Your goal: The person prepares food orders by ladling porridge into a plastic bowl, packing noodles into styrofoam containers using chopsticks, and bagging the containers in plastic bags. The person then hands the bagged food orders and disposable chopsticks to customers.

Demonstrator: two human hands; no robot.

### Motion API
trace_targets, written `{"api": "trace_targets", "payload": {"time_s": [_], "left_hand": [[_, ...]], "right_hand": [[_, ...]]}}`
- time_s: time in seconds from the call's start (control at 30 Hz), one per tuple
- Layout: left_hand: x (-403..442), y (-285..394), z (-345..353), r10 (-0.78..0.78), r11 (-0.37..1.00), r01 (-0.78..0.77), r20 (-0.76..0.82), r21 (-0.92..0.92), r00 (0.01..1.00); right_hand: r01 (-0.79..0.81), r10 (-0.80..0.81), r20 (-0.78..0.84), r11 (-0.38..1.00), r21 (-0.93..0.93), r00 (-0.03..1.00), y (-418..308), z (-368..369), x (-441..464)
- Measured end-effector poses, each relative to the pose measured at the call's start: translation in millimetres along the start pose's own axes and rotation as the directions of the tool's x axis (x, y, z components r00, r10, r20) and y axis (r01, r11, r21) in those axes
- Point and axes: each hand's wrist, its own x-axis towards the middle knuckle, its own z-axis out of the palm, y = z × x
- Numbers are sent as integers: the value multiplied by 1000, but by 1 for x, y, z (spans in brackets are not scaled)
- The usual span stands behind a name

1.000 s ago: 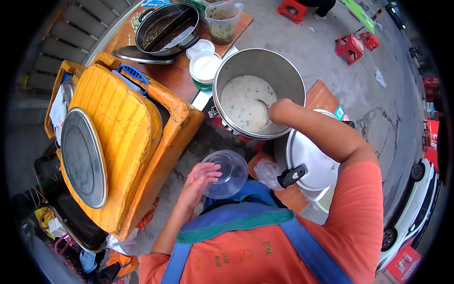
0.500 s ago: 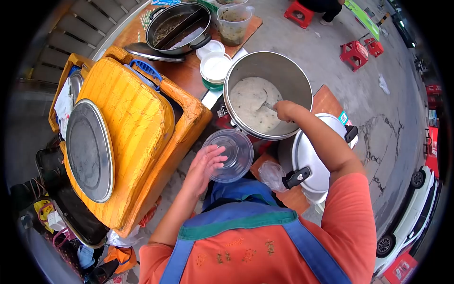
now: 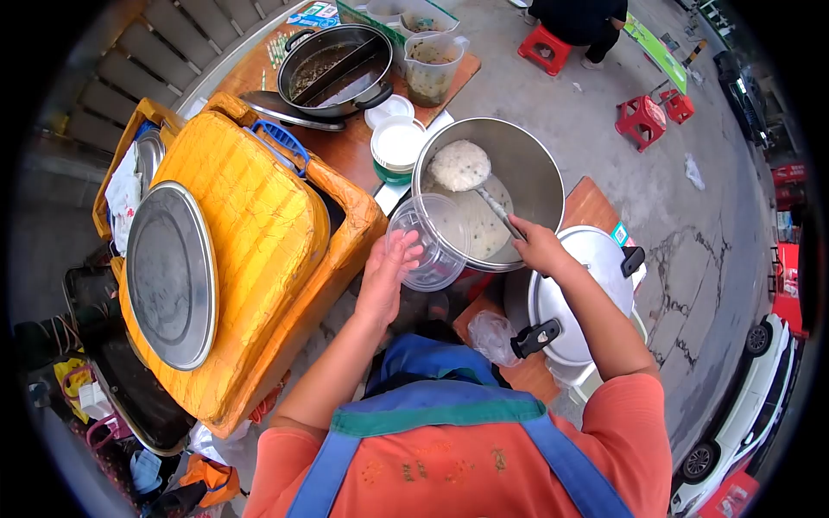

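Observation:
In the head view, my right hand (image 3: 542, 248) is closed around the handle of a ladle (image 3: 498, 210). The ladle's bowl is heaped with pale, speckled porridge and hangs above the far left part of a tall steel pot (image 3: 534, 164). More of the porridge (image 3: 490, 235) fills the lower part of that pot. A clear, round plastic bowl (image 3: 439, 269) is gripped at its left side by my left hand (image 3: 389, 269), fingers curved against the wall. This bowl is tilted and overlaps the pot's near left rim; no food shows in it.
Right of the pot stands a second pot with a silver lid (image 3: 574, 302). White plastic lids (image 3: 397, 142) are stacked to the left. Behind them are a divided black pot (image 3: 332, 73) and a plastic jug (image 3: 430, 73). A yellow taped box (image 3: 250, 259) fills the left side.
My right hand has lifted the ladle out of the porridge, now full. My left hand has brought the plastic bowl up and forward to the pot's rim.

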Motion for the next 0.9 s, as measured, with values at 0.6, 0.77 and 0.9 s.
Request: {"api": "trace_targets", "payload": {"time_s": [0.6, 0.77, 0.9], "left_hand": [[94, -21, 89, -110, 955, 157, 190, -251, 976], [85, -19, 87, -108, 939, 169, 212, -298, 971], [84, -20, 83, -109, 912, 178, 200, -370, 974]], "right_hand": [[-5, -63, -190, 941, -338, 980, -87, -145, -166], [-71, -198, -275, 678, -732, 941, -72, -129, -173], [-68, -229, -292, 669, -740, 929, -58, -118, -175]]}}
